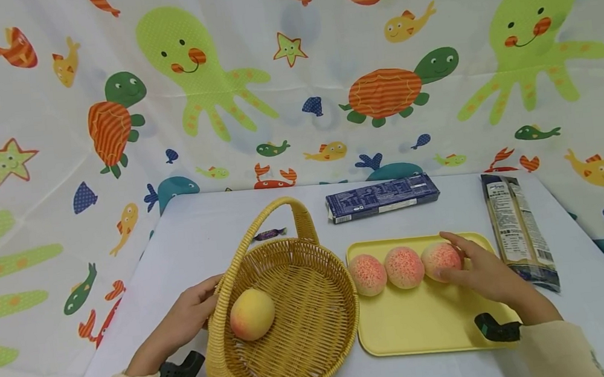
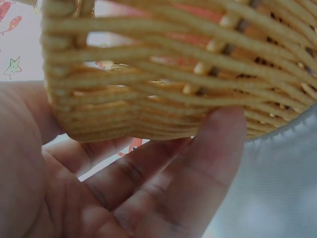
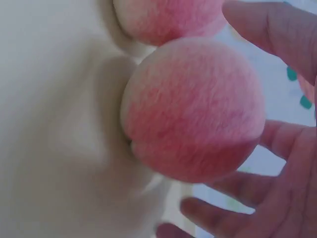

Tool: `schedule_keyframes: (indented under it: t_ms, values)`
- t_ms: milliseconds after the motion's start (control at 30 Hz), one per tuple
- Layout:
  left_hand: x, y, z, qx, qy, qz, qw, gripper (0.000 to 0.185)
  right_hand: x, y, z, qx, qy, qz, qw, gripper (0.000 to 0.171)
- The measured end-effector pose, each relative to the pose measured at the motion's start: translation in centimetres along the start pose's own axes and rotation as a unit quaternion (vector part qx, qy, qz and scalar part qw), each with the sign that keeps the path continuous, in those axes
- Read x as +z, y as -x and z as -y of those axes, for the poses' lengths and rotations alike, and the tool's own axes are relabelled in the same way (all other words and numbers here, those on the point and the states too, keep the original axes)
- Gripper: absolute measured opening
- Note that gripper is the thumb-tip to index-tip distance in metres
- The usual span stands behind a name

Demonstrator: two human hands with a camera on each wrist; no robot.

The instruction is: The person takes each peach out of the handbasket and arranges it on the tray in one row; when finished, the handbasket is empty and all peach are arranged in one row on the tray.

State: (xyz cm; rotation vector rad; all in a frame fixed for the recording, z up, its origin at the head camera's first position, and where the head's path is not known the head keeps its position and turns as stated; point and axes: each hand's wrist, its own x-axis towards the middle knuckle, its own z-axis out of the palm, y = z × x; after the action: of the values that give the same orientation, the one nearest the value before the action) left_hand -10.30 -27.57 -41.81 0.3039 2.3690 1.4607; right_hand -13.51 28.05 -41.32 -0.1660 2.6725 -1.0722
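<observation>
Peach (rightmost) within right hand.

Pale cream sleeves, black bent wrist devices, small green patch on right one

The bare front of the yellow tray offered the right hand room to pass; behind it, the middle peach blocked the left side of the rightmost peach. The wicker basket stood right beside the tray, leaving scarcely any lane between. Its handle arched over its left, while its right half was reachable from above. A blue box bounded the tabletop behind the tray.
</observation>
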Motion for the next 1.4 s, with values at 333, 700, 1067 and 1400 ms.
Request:
schedule_keyframes:
  t_ms: [333,700,1067,1400]
  values:
    - [-0.1,-0.8,-0.4,0.007,-0.007,0.006,0.9999,0.05,-0.3,1.3,6.0,-0.081,0.006,-0.09,0.993,0.09]
    - [0.1,-1.0,-0.6,-0.003,0.009,0.005,0.9999,0.051,5.5,-0.1,15.8,-0.24,-0.047,0.014,0.969,0.074]
    - [0.0,-0.7,-0.4,0.0,0.013,0.004,0.9999,0.051,13.4,-4.4,21.7,-0.291,0.036,0.168,0.941,0.072]
    - [0.0,-0.2,-0.1,-0.006,0.016,0.003,0.9998,0.051,17.8,-6.2,23.7,-0.306,0.061,0.244,0.918,0.07]
